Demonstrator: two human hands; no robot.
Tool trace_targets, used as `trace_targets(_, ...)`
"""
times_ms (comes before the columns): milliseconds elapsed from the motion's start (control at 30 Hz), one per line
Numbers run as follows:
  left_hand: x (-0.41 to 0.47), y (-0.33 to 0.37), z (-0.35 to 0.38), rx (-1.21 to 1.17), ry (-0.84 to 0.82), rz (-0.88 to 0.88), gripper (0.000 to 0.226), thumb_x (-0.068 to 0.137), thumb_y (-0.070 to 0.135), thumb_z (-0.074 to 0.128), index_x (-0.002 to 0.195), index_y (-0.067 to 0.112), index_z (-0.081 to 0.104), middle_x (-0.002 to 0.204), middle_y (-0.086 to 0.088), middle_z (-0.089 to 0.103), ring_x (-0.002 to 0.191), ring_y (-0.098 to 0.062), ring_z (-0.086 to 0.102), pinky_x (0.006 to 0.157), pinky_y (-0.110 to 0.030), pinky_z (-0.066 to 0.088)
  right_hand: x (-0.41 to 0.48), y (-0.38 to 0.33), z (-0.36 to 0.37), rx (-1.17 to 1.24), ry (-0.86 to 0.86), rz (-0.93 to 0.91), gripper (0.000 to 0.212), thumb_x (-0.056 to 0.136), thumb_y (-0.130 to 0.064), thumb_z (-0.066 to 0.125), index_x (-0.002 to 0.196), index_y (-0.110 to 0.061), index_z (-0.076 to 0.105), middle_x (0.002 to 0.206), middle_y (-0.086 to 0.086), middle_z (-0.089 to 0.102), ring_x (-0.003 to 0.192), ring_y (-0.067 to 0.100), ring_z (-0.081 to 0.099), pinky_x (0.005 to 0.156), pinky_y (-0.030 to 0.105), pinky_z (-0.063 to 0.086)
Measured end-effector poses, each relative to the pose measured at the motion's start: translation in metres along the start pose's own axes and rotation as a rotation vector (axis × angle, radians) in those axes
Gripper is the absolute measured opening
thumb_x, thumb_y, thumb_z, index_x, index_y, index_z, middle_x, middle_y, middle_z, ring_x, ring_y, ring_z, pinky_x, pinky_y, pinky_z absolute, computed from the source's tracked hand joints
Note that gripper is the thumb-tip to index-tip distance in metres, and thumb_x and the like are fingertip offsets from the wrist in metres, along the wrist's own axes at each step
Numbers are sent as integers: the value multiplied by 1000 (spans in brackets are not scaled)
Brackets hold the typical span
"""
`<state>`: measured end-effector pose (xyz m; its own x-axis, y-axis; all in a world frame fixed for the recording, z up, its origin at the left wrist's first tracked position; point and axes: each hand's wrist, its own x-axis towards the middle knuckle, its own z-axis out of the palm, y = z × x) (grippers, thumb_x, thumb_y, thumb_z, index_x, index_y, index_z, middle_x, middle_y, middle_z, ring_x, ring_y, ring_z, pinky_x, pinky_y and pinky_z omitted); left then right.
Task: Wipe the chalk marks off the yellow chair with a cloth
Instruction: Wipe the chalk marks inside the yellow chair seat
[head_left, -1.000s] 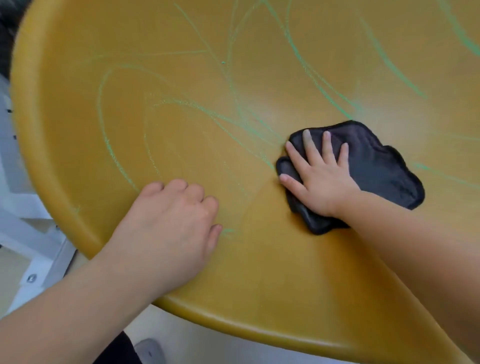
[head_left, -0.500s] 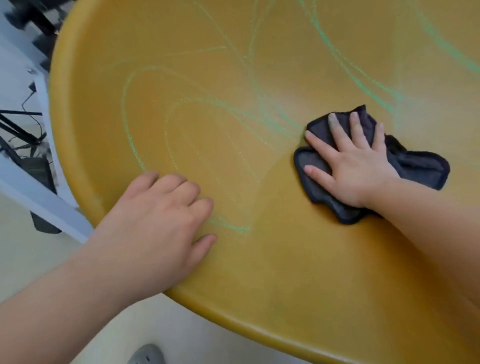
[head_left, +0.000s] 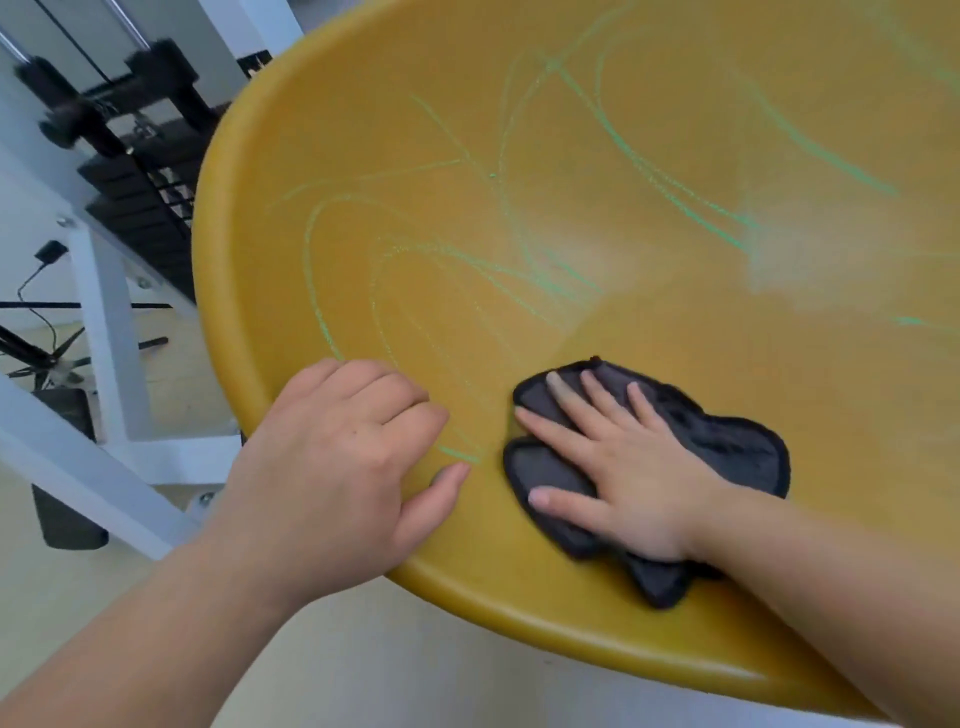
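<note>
Yellow chair (head_left: 675, 130) tipped toward the person, seat shell facing up. Green chalk marks (head_left: 649, 171) looped over most of it; a paler smeared patch showed on the right side.

Right hand (head_left: 623, 467) lay flat, fingers spread, pressing the dark cloth (head_left: 737, 447) against the seat close to the near rim. No grip on it; the palm only pinned it. Cloth was bunched, part of it trailing under the wrist toward the edge.

Left hand (head_left: 332, 457) rested on the rim with fingers curled loosely, holding nothing, apparently steadying the chair. A short bright chalk stroke (head_left: 460, 454) sat between the two hands, just beside the left thumb.

Risks, as I judged them: a flat-palm press could let the cloth slide out or roll off the rim. The bunched folds could skip lines and smear chalk, not lift it. Hard strokes could shift the chair if the left hand eased off.
</note>
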<state>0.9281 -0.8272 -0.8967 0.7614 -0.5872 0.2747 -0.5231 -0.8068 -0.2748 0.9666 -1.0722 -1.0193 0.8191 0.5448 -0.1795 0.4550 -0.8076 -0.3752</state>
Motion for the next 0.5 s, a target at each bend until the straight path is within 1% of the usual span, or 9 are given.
trace_targets(67, 1, -1, 0, 1, -7, -10, 48, 88, 48, 58, 115, 11, 72, 104, -6, 71, 101, -32, 65, 88, -45, 48, 23, 32, -6, -79, 73, 251, 83, 73, -97, -1, 147, -63, -18, 167, -6, -25, 154, 27, -25, 121, 62, -12)
trace_targets(100, 1, -1, -1, 8, -20, -11, 51, 88, 50, 56, 118, 12, 71, 107, -5, 71, 103, -32, 65, 89, -45, 47, 31, 44, -9, -87, 96, 363, 87, 73, -97, -1, 150, -60, -15, 168, -3, -24, 154, 30, -23, 120, 65, -10)
trace_targets(167, 0, -2, -2, 18, -42, -1, 51, 88, 52, 54, 116, 12, 71, 106, -5, 70, 104, -32, 64, 91, -45, 46, 40, 49, -12, -56, 115, 510, 90, 76, -94, -1, 156, -52, -12, 168, 2, -22, 154, 34, -21, 119, 68, -7)
trace_targets(200, -2, -3, -2, 24, -49, 6, 50, 88, 52, 54, 114, 13, 72, 106, -5, 70, 105, -33, 64, 92, -46, 45, 42, 41, -11, -32, 111, 541, 91, 78, -91, -1, 157, -47, -12, 168, 4, -23, 154, 37, -20, 119, 68, -6)
trace_targets(267, -6, -7, -1, 37, -54, 7, 49, 87, 53, 55, 111, 15, 73, 109, -6, 71, 112, -33, 63, 100, -51, 43, 44, 8, -5, 18, 83, 496, 90, 83, -84, -2, 159, -39, -15, 168, 3, -24, 153, 39, -20, 119, 69, -5)
trace_targets(333, -11, -13, -3, 35, -25, -2, 48, 86, 54, 58, 112, 17, 74, 115, -7, 70, 120, -33, 60, 107, -57, 38, 40, -33, 2, 80, 58, 348, 87, 85, -79, 0, 159, -36, -16, 167, -1, -27, 153, 36, -23, 119, 67, -8)
trace_targets(433, -15, -27, -6, 8, 45, 5, 51, 84, 54, 64, 117, 16, 74, 129, -9, 66, 132, -35, 53, 113, -60, 30, 31, -76, 1, 189, 19, 145, 81, 88, -75, 4, 157, -40, -20, 164, -8, -32, 151, 28, -30, 120, 62, -14)
trace_targets(500, -15, -39, -10, 3, 69, -19, 52, 84, 55, 64, 117, 16, 74, 132, -10, 64, 135, -35, 49, 115, -61, 27, 28, -75, 1, 217, 9, 83, 78, 88, -78, 5, 155, -46, -21, 162, -13, -34, 150, 22, -33, 121, 59, -16)
